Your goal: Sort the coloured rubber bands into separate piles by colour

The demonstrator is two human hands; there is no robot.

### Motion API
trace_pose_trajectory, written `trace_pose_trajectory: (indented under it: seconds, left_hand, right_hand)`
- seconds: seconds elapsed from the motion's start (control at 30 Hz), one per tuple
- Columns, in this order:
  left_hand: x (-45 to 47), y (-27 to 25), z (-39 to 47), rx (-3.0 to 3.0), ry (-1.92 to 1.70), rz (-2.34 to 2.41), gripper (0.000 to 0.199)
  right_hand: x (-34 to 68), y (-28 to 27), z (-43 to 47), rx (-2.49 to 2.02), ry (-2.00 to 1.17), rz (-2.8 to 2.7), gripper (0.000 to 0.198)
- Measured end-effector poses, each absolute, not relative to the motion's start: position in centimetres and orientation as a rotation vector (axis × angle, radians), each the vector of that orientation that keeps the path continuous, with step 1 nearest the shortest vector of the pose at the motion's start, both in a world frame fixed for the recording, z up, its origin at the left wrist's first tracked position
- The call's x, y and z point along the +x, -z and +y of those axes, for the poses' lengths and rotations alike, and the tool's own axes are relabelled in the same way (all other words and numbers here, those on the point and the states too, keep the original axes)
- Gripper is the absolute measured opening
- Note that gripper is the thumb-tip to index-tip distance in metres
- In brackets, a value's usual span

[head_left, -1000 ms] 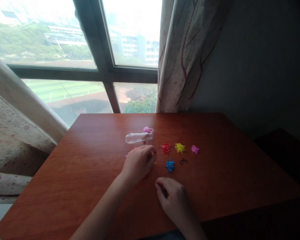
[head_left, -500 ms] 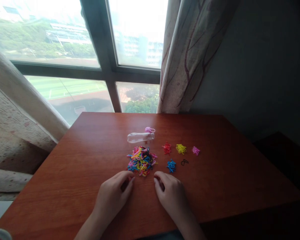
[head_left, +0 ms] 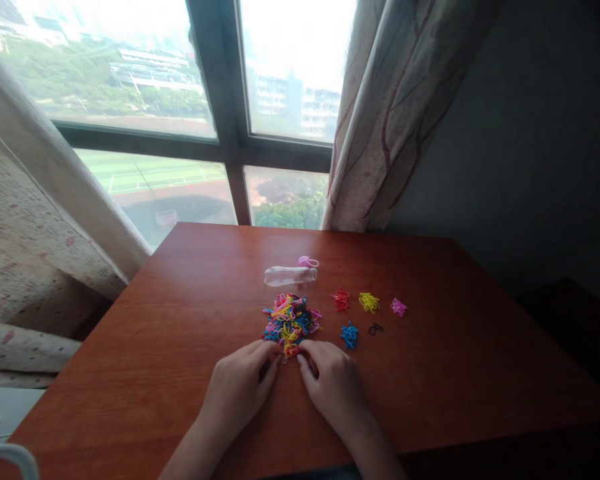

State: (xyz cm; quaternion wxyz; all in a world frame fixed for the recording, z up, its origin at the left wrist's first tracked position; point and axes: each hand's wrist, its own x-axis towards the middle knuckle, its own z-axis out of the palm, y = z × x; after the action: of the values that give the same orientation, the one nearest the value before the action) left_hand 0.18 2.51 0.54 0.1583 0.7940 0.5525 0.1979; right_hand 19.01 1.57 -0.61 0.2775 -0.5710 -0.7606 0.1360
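A loose pile of small hair elastics (head_left: pixel 290 321) in mixed colours lies on the brown table (head_left: pixel 170 373). At its near edge my left hand (head_left: pixel 245 377) is curled, thumb and forefinger tips close together. My right hand (head_left: pixel 333 377) faces it from the other side, fingers bent and thumb near the forefinger, beside a few red and yellow elastics. Whatever either fingertip pair pinches is too small to make out. Sorted to the right are red elastics (head_left: pixel 341 300), yellow elastics (head_left: pixel 369 303), pink elastics (head_left: pixel 399 307), blue elastics (head_left: pixel 349 335) and black elastic (head_left: pixel 375 329).
Behind the pile a clear plastic bottle (head_left: pixel 286 275) lies on its side, with a pink cap (head_left: pixel 307 262) just beyond its neck. A window (head_left: pixel 280 167) and curtains (head_left: pixel 370 133) stand past the table's far edge. A white curved object (head_left: pixel 15 455) shows at the lower left.
Both hands have moved forward to the pile's near edge, and the gap between them is smaller. The view has shifted slightly, so the table things appear farther right.
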Motion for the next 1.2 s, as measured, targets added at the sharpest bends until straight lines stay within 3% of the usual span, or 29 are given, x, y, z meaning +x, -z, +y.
trace_pose_trajectory:
  seconds: [1.2]
  left_hand:
    - [-0.02, -0.45, 2.66, 2.283, -0.594, 1.571, 0.016]
  right_hand:
    - [19.64, 1.12, 1.35, -1.424, -0.443, -1.841, 0.016]
